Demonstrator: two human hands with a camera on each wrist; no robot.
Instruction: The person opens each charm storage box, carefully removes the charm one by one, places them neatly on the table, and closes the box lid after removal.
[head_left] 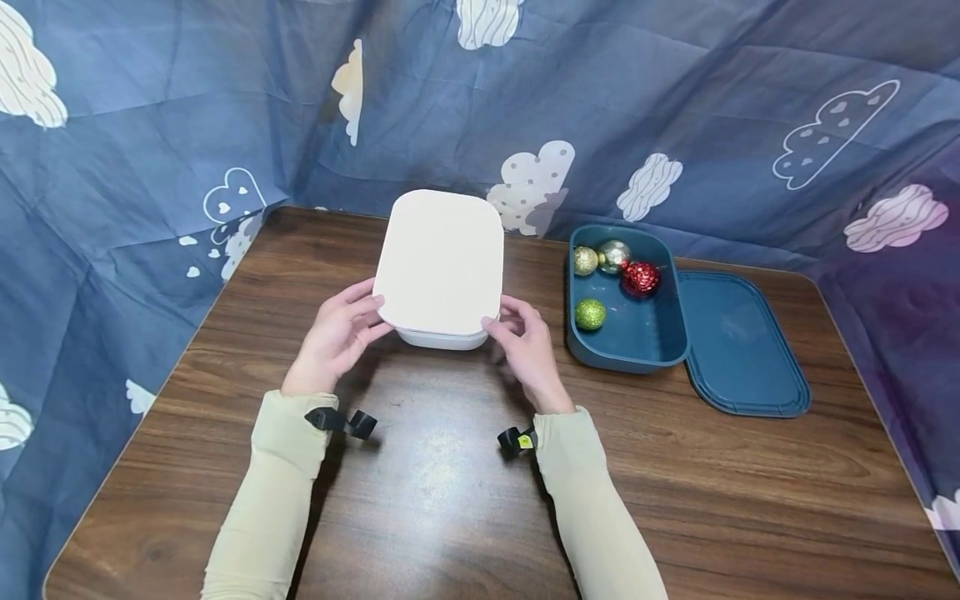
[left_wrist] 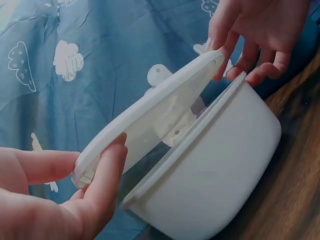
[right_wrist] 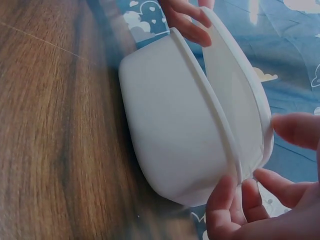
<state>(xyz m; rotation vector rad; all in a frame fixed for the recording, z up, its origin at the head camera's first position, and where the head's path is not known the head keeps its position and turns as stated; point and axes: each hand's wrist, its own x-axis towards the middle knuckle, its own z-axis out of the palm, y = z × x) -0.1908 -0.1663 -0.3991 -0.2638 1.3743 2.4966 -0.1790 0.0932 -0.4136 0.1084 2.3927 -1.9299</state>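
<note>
A white lid (head_left: 442, 260) is held over a white box (head_left: 441, 341) that stands on the table. My left hand (head_left: 336, 335) pinches the lid's near left corner between thumb and fingers. At the near right corner, my right hand (head_left: 529, 348) pinches the lid with the thumb on top. The left wrist view shows the lid (left_wrist: 145, 110) tilted, with a gap between it and the rim of the box (left_wrist: 215, 160). In the right wrist view some right fingertips (right_wrist: 222, 192) are at the box's rim. The inside of the box is hidden.
To the right stands an open blue box (head_left: 630, 362) holding a red ball (head_left: 641, 279), a green ball (head_left: 590, 314) and gold and silver ones. A blue lid (head_left: 742, 342) lies beside it on the wooden table (head_left: 427, 500). A blue cloud-print cloth (head_left: 420, 108) hangs behind.
</note>
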